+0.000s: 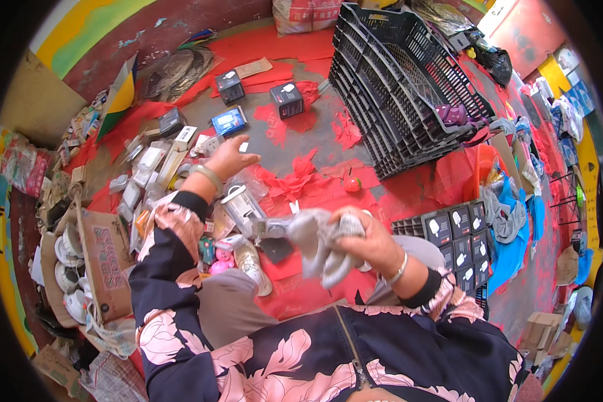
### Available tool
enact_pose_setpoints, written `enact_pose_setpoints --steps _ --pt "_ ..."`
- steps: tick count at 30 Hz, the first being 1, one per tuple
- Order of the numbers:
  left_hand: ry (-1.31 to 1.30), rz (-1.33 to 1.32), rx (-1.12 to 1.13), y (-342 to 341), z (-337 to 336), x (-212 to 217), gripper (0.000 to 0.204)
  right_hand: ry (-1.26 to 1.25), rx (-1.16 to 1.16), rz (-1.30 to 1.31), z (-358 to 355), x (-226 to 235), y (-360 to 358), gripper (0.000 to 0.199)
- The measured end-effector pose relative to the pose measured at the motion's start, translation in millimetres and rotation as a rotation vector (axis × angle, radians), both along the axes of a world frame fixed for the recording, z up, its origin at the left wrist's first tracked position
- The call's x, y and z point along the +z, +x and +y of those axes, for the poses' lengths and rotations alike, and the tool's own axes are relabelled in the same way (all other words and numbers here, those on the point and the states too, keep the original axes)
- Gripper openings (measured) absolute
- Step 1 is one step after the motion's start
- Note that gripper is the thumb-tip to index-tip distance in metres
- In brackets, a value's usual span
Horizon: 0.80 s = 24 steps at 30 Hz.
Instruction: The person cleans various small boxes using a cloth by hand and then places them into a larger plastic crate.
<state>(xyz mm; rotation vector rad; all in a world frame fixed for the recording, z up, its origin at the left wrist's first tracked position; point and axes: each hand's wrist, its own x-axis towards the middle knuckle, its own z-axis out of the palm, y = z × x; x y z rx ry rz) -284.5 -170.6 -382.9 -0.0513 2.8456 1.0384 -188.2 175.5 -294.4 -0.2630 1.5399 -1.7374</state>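
My right hand [375, 244] is closed round a bunched pair of pale grey knit gloves [315, 244], ribbed at the cuff, held up before my lap. Reaching forward over the left-hand pile, my left hand [231, 159] has its fingers apart. A small white scrap [244, 147] shows by its fingertips; whether they touch it I cannot tell. Just beyond that hand lies a blue box [229, 120]. Below it are a white plastic device [241, 206] and a grey device with a round dial [273, 229], close to the gloves.
Stacked black plastic crates [395, 100] stand at the far right. Dark small boxes [287, 100] sit ahead on torn red sheeting. At right is a crate of boxes [449, 234]; at left, a carton [104, 261] with white round fittings. My shoe [251, 268] is beside a pink toy [222, 261].
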Motion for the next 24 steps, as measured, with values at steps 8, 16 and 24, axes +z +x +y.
enact_pose_setpoints --steps 8,16,24 --pt "-0.404 -0.156 0.098 -178 15 -108 0.096 -0.123 -0.34 -0.576 7 15 -54 0.035" --pt "-0.447 -0.158 0.148 -313 31 -171 0.113 -0.101 -0.77 -0.584 25 -11 -121 0.036" --pt "-0.568 -0.346 0.027 -380 34 -218 0.127 0.016 -0.793 -0.658 43 -25 -151 0.04"
